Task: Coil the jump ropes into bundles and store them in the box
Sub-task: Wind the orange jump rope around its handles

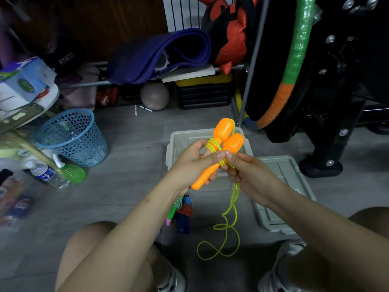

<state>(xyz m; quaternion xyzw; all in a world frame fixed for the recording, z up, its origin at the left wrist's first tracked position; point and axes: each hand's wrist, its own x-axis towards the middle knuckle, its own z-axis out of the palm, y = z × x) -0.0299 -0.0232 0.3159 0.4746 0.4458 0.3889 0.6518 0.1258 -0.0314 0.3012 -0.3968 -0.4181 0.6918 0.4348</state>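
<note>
At nine o'clock we see a blue mesh basket [72, 137] on the floor, with a water bottle [49, 175] lying just below it at eight. Toward centre, our left hand [190, 164] is clamped around the two orange handles [223, 144] of the jump rope, held together and tilted toward one o'clock. Yellow-green cord [212, 145] is wound around their necks. Below that hand, at six, other jump ropes [182, 209] lie on the floor. Our right hand [250, 175] pinches the cord just beside the handles; the loose rest [228, 228] hangs down to the floor at five. Behind both hands sits the open grey box [179, 142], its lid [292, 186] lying at three o'clock.
</note>
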